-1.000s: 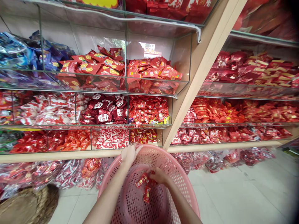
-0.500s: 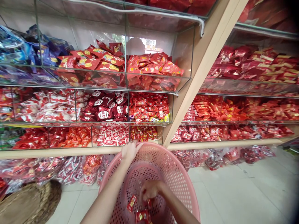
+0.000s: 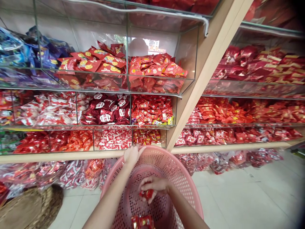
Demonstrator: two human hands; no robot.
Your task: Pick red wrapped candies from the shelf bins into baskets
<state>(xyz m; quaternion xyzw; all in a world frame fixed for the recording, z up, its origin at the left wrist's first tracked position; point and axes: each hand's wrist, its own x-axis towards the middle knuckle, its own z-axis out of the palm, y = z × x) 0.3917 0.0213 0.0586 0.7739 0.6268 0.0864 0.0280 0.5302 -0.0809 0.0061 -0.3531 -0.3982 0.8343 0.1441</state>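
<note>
My left hand (image 3: 132, 155) grips the far rim of a pink perforated plastic basket (image 3: 181, 178) and holds it up in front of the shelves. Inside the basket my right hand (image 3: 153, 185) is curled, with a small red wrapped candy (image 3: 147, 194) under its fingers. More red wrapped candies (image 3: 142, 221) lie at the bottom of the basket, partly cut off by the lower edge of the view.
Glass-fronted bins (image 3: 152, 111) full of red, white and blue wrapped sweets fill wooden shelves (image 3: 200, 76) ahead. Clear bags of candy (image 3: 71, 173) lie on the floor below. A woven basket (image 3: 28, 206) sits lower left. Light floor tiles (image 3: 250, 197) lie to the right.
My right hand dropped several red candies into the basket, dipped down, then rose a little with one candy under its fingers. My left hand stayed on the rim.
</note>
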